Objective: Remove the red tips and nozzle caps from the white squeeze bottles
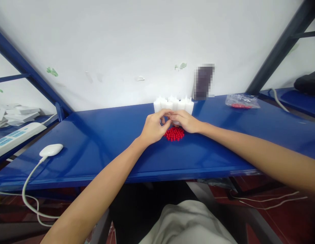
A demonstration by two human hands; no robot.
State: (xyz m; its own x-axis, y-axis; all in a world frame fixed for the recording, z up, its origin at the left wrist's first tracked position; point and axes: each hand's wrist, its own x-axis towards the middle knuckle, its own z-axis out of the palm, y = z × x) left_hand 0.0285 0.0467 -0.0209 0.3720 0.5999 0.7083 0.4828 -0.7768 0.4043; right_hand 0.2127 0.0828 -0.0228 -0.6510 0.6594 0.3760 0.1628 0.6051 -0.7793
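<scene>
Several white bottles (pixel 186 105) with pointed tips stand in a group near the wall, just beyond both hands. My left hand (pixel 156 126) is curled, thumb and fingers pinched together, its fingertips meeting those of the other hand. Its fingers close on something I cannot make out. My right hand (pixel 184 120) is bent over at the same spot, fingers together, with a small whitish part partly showing beneath them. Small red caps (pixel 174 134) lie in a dense round patch on the blue table (pixel 109 135), right in front of the hands.
A clear plastic bag (pixel 242 101) with red pieces lies at the right. A dark pixelated object (pixel 203 82) leans on the wall. At the left are a white device (pixel 51 149) with a cable, a power strip (pixel 17 137) and white boxes (pixel 21 114). Metal posts flank the table.
</scene>
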